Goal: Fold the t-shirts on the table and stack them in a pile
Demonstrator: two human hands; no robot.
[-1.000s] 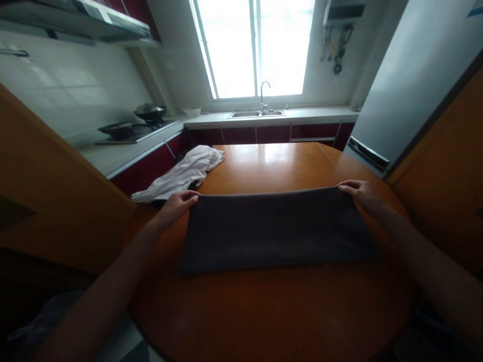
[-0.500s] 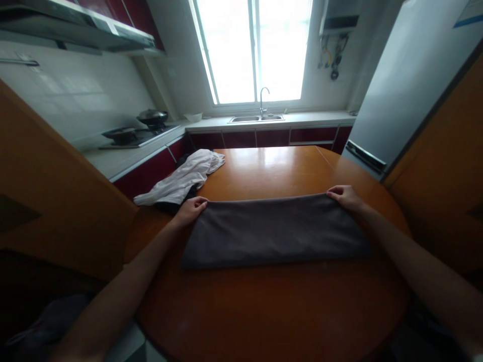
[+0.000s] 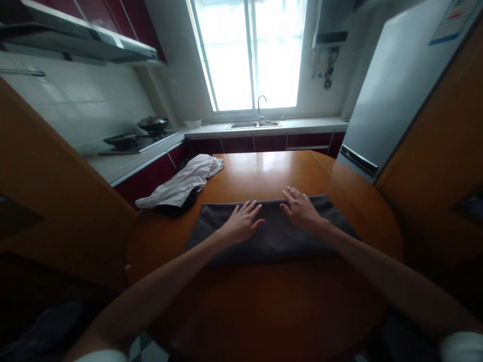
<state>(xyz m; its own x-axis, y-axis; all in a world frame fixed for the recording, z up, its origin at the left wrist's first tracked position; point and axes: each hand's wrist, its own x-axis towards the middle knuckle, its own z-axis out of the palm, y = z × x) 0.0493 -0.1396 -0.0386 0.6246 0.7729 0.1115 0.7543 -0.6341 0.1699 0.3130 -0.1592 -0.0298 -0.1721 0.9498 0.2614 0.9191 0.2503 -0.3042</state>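
A dark grey piece of cloth (image 3: 275,236), folded into a long flat band, lies crosswise on the wooden table (image 3: 271,301). Its exact kind cannot be told. My left hand (image 3: 242,222) is open over the middle of the cloth, palm down with fingers spread. To its right, my right hand (image 3: 301,209) is also open and palm down, its fingertips at the cloth's far edge. Both hands seem to rest on the fabric, and neither grips it. My hands and forearms cover parts of the cloth.
A crumpled white garment (image 3: 184,182) lies at the table's left, with a black cloth (image 3: 177,203) beneath it. Beyond the table are a sink (image 3: 243,125) and a stove with pans (image 3: 152,123). A fridge (image 3: 392,90) stands on the right.
Both hands have let go of the cloth's far corners and moved inward onto its middle, fingers now spread. The cloth's far edge lies flat. The view has shifted slightly.
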